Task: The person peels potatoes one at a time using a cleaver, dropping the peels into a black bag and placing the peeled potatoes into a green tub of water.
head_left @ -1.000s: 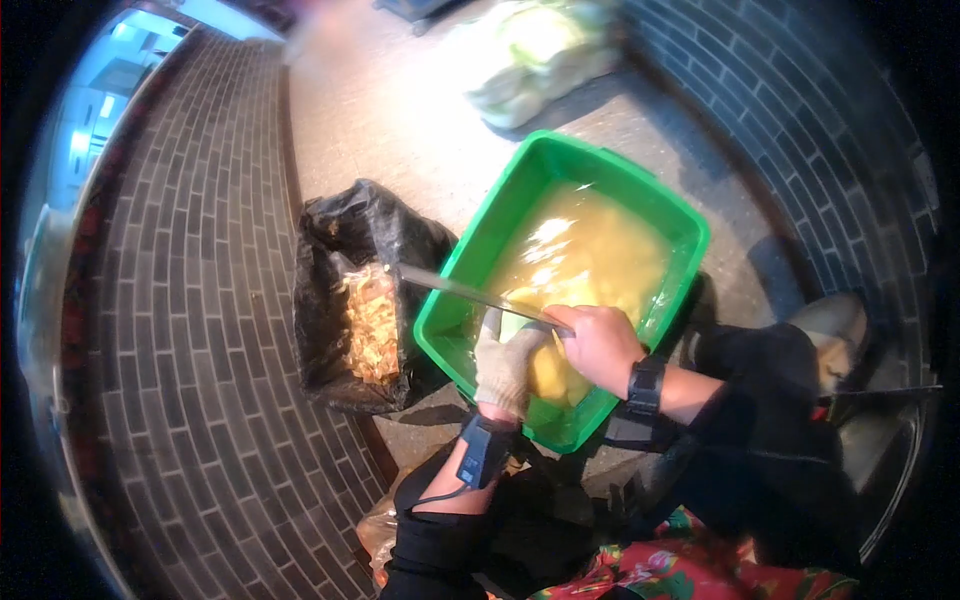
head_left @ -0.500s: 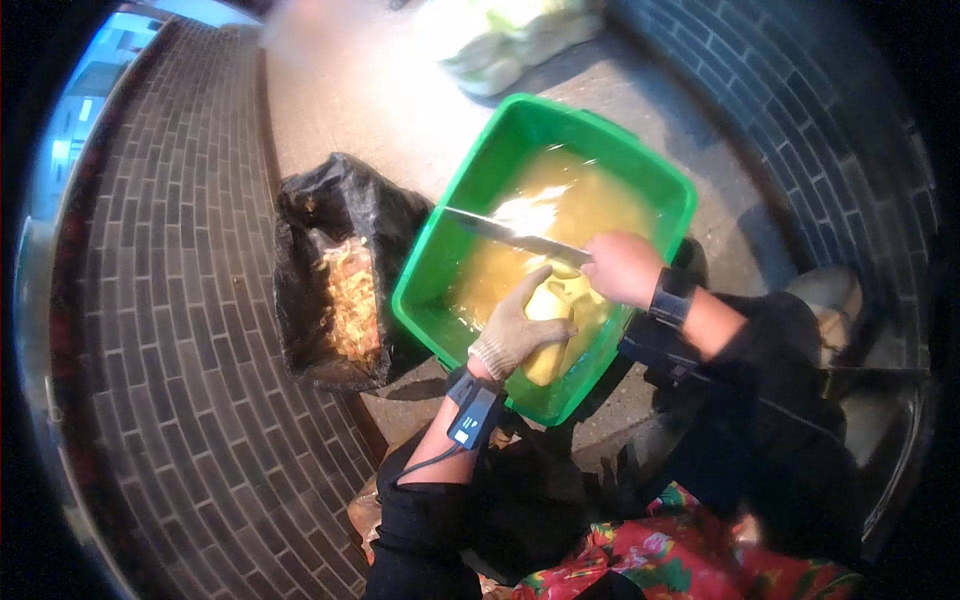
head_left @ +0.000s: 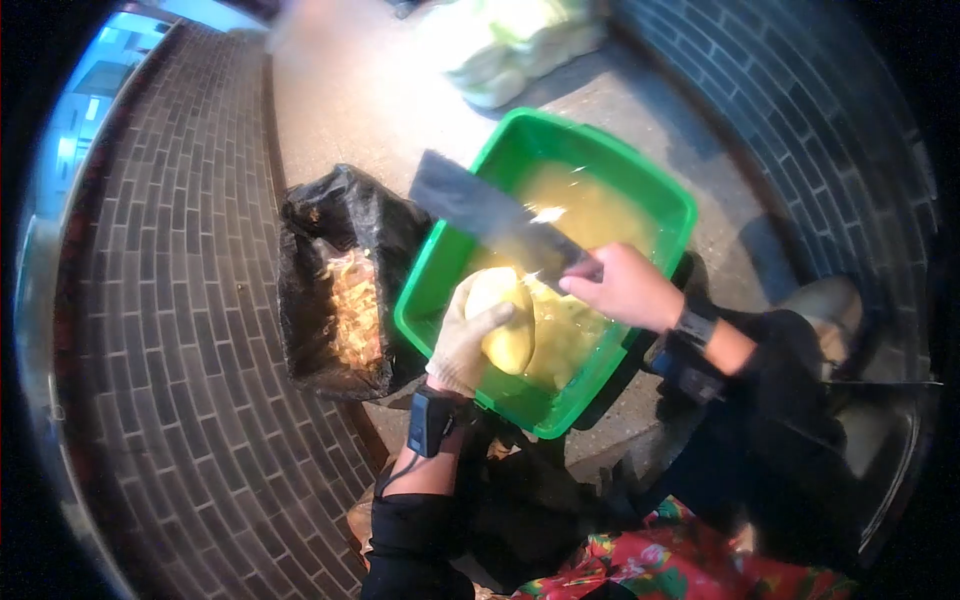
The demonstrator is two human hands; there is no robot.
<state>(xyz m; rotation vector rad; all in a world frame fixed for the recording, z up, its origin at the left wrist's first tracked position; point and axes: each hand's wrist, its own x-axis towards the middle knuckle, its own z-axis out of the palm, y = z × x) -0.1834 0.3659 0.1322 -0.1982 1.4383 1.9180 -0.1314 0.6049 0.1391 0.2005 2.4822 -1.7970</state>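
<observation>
My left hand [head_left: 458, 335], in a pale knit glove, is closed round a smooth yellow peeled potato [head_left: 508, 325] over the near left part of a green tub [head_left: 612, 158]. My bare right hand [head_left: 625, 288] grips the handle of a cleaver [head_left: 480, 208]. Its broad, dark blade points up and left across the tub, with the tip beyond the left rim. The blade is apart from the potato. Cloudy yellowish water fills the tub's lower part, and yellow pieces [head_left: 562, 345] lie in it below my hands.
Left of the tub stands an open black plastic bag [head_left: 392, 225] holding peelings [head_left: 355, 310]. A clear bag of pale green vegetables [head_left: 525, 50] sits beyond the tub. Brick paving [head_left: 190, 300] borders the left side, and a shoe [head_left: 822, 305] shows at right.
My left hand has moved left and up with the potato, turning it more upright. The cleaver has swung up and left, away from the potato, its flat side now showing.
</observation>
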